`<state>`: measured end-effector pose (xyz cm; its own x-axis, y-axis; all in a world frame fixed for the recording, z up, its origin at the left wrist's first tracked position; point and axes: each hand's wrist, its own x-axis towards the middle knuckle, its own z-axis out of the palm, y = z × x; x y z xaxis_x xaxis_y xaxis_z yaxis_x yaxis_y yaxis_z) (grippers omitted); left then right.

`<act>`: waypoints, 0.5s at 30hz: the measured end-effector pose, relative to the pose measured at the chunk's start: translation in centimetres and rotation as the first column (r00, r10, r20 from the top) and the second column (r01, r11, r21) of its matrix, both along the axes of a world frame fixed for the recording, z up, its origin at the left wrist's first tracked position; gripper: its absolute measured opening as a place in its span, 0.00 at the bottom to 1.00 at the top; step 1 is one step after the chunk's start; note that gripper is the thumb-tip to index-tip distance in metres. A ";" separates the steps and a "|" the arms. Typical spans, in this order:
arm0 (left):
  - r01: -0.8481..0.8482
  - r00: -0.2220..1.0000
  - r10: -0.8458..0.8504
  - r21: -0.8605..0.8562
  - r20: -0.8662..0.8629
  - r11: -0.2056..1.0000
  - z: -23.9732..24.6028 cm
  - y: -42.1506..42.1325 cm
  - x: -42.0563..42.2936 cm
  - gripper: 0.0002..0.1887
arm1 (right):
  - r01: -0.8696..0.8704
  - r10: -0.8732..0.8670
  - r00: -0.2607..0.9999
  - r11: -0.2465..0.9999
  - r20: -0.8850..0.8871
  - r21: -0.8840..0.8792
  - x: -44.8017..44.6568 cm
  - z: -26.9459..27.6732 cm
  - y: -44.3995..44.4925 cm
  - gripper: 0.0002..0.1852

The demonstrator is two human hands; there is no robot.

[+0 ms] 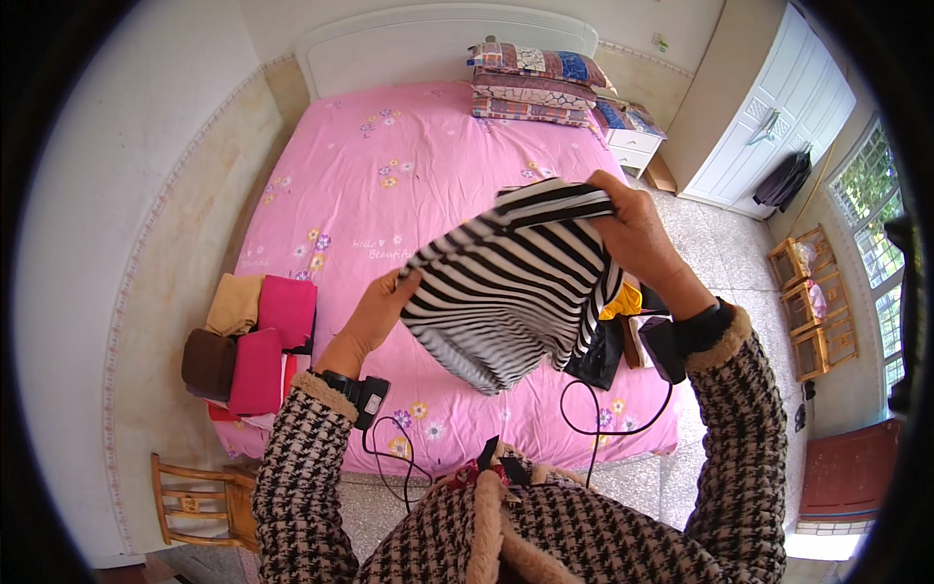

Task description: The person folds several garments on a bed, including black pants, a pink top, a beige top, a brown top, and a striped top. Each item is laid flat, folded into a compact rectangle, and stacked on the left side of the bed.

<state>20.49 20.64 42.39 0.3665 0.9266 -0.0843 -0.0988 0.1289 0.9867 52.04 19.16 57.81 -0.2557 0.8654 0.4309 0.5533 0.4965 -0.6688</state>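
Observation:
A black-and-white striped garment (503, 292) hangs between my two hands above the bed. My left hand (381, 306) pinches its left edge between thumb and fingers. At its upper right corner, my right hand (633, 226) grips the gathered cloth. The lower part droops in loose folds and looks slightly blurred. Beneath it spreads a pink flowered bedsheet (350, 182). Behind the garment's right side, partly hidden, lie a yellow cloth (622, 301) and a black item (597, 358). Both wrists wear black devices with cables.
Folded pink (255, 372), tan (235, 303) and dark brown (209, 363) cloths are stacked at the bed's left edge. Pillows (536, 91) are piled near the headboard (445, 44). A wooden chair (197, 496) stands at lower left. A white nightstand (632, 146) and wardrobe (766, 124) stand on the right.

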 end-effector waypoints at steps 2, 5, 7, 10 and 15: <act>-0.032 0.998 0.031 0.016 0.045 0.999 1.2 0.2 -0.1 0.17 | 0.058 -0.056 0.997 0.997 -0.045 0.043 0.9 -0.7 0.4 0.06; 0.096 0.982 -0.060 0.204 -0.177 0.974 3.2 -0.1 -0.1 0.18 | 0.132 -0.148 0.987 0.970 0.067 0.203 2.6 -0.9 0.9 0.07; 0.234 0.949 -0.158 0.275 -0.272 0.933 4.1 -0.8 0.1 0.23 | 0.179 -0.194 0.979 0.964 0.061 0.196 3.3 -1.0 1.1 0.08; 0.270 0.843 -0.147 0.171 -0.517 0.948 4.5 -0.8 0.1 0.20 | 0.178 -0.201 0.977 0.951 0.068 0.254 3.8 -0.9 0.7 0.08; 0.278 0.641 0.054 0.297 -0.766 0.913 1.9 0.2 -1.4 0.13 | 0.214 -0.229 0.970 0.963 0.080 0.161 3.9 -1.2 -0.6 0.08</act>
